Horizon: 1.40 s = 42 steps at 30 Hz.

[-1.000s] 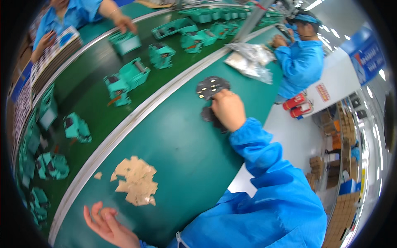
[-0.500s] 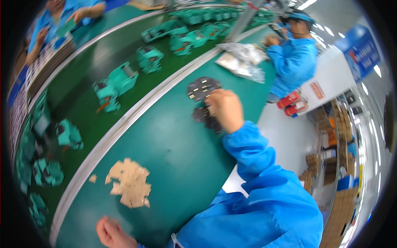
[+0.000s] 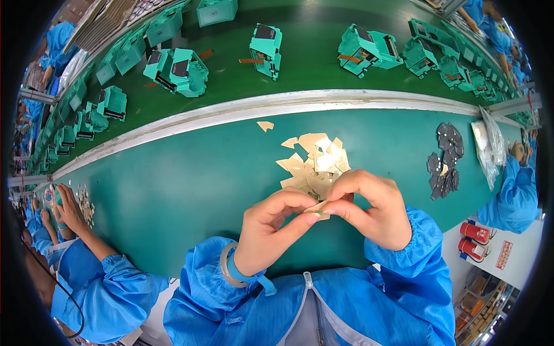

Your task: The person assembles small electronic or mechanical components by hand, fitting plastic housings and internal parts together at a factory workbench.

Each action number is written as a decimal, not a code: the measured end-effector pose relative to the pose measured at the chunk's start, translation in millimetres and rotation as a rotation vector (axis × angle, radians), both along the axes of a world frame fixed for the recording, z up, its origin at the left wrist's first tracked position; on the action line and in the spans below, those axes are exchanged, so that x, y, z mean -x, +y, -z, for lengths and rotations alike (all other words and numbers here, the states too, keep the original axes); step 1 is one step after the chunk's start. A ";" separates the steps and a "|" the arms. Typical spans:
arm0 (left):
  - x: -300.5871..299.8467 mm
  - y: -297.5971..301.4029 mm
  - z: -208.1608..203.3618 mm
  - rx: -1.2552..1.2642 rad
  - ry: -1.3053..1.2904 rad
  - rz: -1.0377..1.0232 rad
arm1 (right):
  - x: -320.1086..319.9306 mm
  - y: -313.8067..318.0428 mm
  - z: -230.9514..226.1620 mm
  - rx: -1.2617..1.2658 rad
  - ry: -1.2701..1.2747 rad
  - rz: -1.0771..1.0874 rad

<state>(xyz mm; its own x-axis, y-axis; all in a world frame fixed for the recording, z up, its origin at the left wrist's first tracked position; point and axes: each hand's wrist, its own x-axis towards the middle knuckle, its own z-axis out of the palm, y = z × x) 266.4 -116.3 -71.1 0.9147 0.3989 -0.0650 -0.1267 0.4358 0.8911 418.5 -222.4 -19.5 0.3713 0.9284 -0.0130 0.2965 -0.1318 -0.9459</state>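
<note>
Both hands were in on it, right at the middle: the left hand [image 3: 268, 228] and the right hand [image 3: 378, 210] met over the near side of the counter [image 3: 173, 190], and between them sat one small tan piece [image 3: 316, 211]. Left thumb and forefinger were clamped on one end, right thumb and forefinger on the other, the fingertips of the two hands almost touching! And what a spot for it, just on the near edge of a loose pile of tan pieces [image 3: 314, 164], flat, jagged scraps overlapping every which way, some catching the light. One loose scrap [image 3: 265, 126] lay out on its own, up and to the left of the pile, close to the pale metal rail [image 3: 277, 100]. Over on the right, well apart from the hands, a ragged dark cluster [image 3: 450, 144] lay flat, speckled with small light spots, and just beyond it came a clear plastic bag [image 3: 490, 147]. Across the rail, the green belt [image 3: 314, 57] carried teal plastic housings [image 3: 266, 52], several with an orange-brown strip poking out. Down the left side, a co-worker in blue [image 3: 104, 288] had a hand [image 3: 69, 210] out over the same surface, and two red fire extinguishers [image 3: 476, 233] stood out low on the right.
</note>
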 end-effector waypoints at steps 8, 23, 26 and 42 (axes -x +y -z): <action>1.8 6.9 1.1 -0.225 0.034 -0.182 | 14.9 5.8 6.9 -0.120 -0.348 0.047; -6.0 -0.6 3.8 -0.720 0.057 -0.225 | 16.4 -5.7 23.5 -0.155 -0.329 0.076; -8.3 -3.5 5.3 -0.722 0.055 -0.225 | 15.2 -7.3 25.0 -0.144 -0.301 0.083; -15.4 -13.6 18.5 0.154 0.090 -0.367 | -3.2 -2.2 49.1 0.003 -0.477 0.188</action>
<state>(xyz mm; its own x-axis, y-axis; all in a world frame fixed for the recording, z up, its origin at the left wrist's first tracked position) 281.8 -129.9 -89.7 0.7012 0.6771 -0.2232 -0.2228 0.5055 0.8336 421.6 -224.6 -68.6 0.4970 0.8454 0.1956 0.6659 -0.2271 -0.7106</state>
